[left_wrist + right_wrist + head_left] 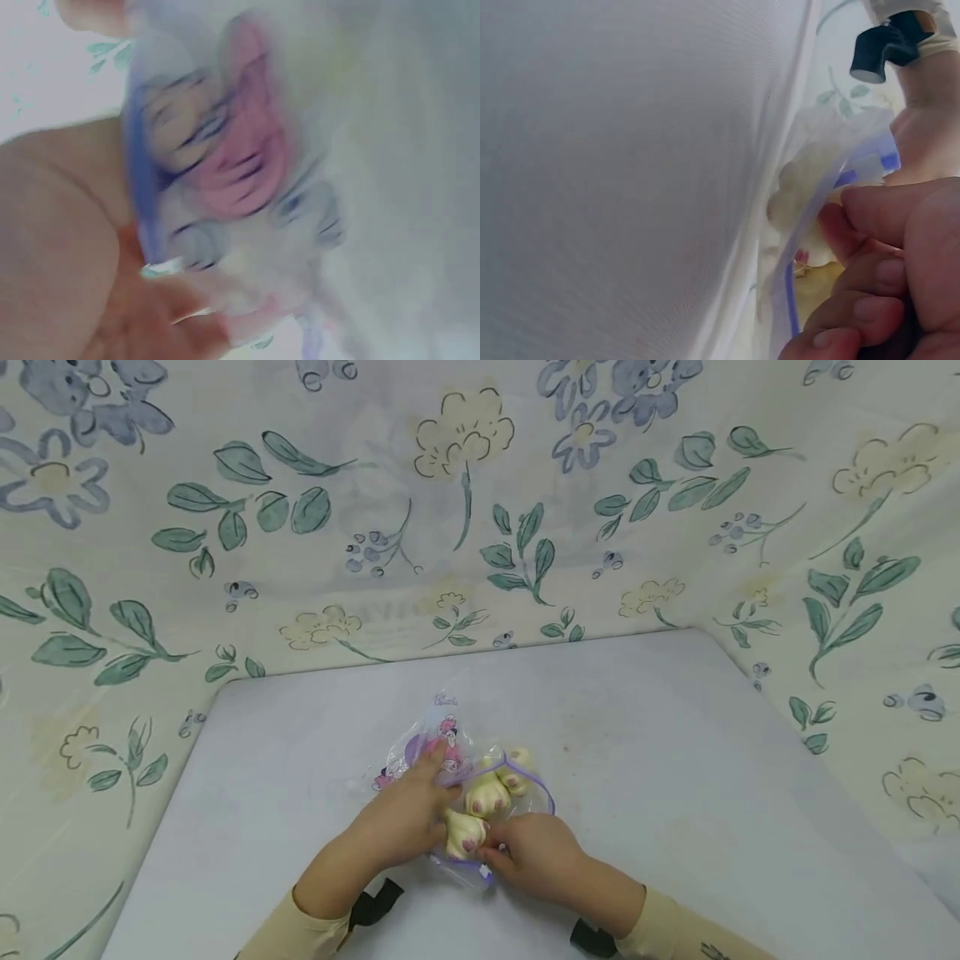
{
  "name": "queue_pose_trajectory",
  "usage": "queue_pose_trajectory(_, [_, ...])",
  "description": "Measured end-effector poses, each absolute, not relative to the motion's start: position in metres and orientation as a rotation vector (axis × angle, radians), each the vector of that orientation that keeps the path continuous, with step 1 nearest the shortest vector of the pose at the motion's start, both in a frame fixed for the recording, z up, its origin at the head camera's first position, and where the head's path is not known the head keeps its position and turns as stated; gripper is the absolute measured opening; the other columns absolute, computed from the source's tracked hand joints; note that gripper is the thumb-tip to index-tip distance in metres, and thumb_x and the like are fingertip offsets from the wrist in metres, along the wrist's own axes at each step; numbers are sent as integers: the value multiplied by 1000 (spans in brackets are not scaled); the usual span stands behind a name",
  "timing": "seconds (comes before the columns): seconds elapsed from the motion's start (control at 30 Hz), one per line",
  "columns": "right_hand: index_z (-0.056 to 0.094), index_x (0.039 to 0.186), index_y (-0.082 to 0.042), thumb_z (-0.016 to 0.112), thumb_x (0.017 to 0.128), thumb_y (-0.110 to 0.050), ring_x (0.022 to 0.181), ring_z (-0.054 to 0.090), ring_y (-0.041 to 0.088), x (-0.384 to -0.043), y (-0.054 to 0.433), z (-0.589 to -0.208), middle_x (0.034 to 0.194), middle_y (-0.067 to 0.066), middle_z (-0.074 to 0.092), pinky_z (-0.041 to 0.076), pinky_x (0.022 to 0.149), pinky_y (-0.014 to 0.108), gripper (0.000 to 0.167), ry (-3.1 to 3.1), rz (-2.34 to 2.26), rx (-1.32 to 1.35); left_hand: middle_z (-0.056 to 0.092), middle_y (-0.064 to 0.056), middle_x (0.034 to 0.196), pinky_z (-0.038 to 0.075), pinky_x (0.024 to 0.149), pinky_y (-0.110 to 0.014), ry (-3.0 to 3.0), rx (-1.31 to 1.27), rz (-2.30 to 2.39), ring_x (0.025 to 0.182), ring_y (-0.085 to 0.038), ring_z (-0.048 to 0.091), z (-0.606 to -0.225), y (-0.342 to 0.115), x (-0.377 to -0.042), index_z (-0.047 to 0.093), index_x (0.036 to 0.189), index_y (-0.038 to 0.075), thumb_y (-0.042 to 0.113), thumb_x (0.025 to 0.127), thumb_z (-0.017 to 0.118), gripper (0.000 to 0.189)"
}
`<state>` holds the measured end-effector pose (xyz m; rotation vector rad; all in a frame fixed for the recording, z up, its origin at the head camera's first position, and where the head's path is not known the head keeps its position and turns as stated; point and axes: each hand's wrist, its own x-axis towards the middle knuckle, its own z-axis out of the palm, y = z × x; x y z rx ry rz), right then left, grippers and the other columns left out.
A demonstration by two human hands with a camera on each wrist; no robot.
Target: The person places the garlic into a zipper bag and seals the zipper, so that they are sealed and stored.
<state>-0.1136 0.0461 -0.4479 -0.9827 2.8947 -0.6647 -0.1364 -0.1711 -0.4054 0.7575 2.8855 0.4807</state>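
Note:
A clear zip bag with a purple zip and pink cartoon prints lies on the white table. Several garlic bulbs show at its purple-edged mouth. My left hand grips the bag from the left, index finger stretched over the printed part. With thumb and forefinger, my right hand pinches the nearest garlic bulb at the mouth, its other fingers curled. In the right wrist view the purple zip passes beside those fingertips. The left wrist view is blurred, and the bag's print covers part of the left hand.
The white table spreads around the bag. Flowered cloth rises behind its back edge and along the sides. Dark wrist straps sit by both forearms.

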Motion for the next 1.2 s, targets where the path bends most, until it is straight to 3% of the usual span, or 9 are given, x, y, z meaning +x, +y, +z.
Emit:
queue_pose_trajectory(0.17, [74,83,-25,71,92,-35,55,45,-5,-111,46,-447,65,-17,64,37,49,19,14,2900,-700,-984,39,-18,159,50,102,-48,3018,760,496,136,-39,52,-405,-164,-133,79,109,21,9,82,72,30])
queue_pose_trajectory(0.3, [78,97,-25,69,94,-33,59,49,-5,-111,45,-446,76,-15,72,42,54,19,13,2876,-733,-998,63,-11,139,58,83,-45,3103,645,475,116,-32,68,-400,-158,-129,79,106,17,11,82,76,24])
queue_pose_trajectory(0.4, [77,112,-25,65,97,-32,55,43,-3,-110,45,-445,76,-12,72,38,51,19,21,2806,-736,-1018,74,-10,117,59,80,-47,3139,460,467,102,-30,72,-397,-155,-125,75,110,9,11,82,78,29])
queue_pose_trajectory(0.57, [70,128,-26,58,102,-33,50,35,-1,-109,47,-445,64,-10,62,32,49,18,30,2724,-707,-1054,77,-12,96,56,64,-39,3160,361,475,71,-20,66,-398,-154,-125,73,112,4,6,79,76,33])
queue_pose_trajectory(0.7, [68,131,-26,55,103,-33,53,40,0,-109,47,-447,68,-6,68,41,52,20,31,2728,-718,-1092,75,-5,79,41,47,-29,3233,435,488,52,-13,46,-401,-154,-127,76,107,9,4,78,72,29])
queue_pose_trajectory(0.87, [66,134,-27,52,104,-36,56,43,-2,-110,50,-447,67,-9,66,43,55,20,34,2727,-742,-1116,74,-2,76,43,46,-32,3263,401,440,53,-14,51,-400,-154,-126,76,99,13,12,78,77,21])
queue_pose_trajectory(1.0, [69,130,-20,63,98,-25,57,43,-1,-119,67,-439,64,-11,55,37,53,18,33,2904,-821,-1216,70,0,70,40,46,-32,3196,405,371,54,-14,48,-401,-155,-127,75,89,16,11,80,76,10])
queue_pose_trajectory(1.07, [69,128,-17,70,89,-14,67,53,4,-129,80,-433,78,-7,63,45,59,21,39,3077,-789,-1222,71,1,71,40,46,-31,3186,428,353,54,-13,46,-402,-156,-127,77,93,16,9,80,74,15])
queue_pose_trajectory(1.2, [59,139,-17,71,77,2,115,63,25,-148,101,-432,132,8,63,53,95,42,66,3186,-507,-1078,72,0,74,40,48,-30,3213,463,346,55,-12,46,-403,-157,-128,78,98,16,10,80,73,20])
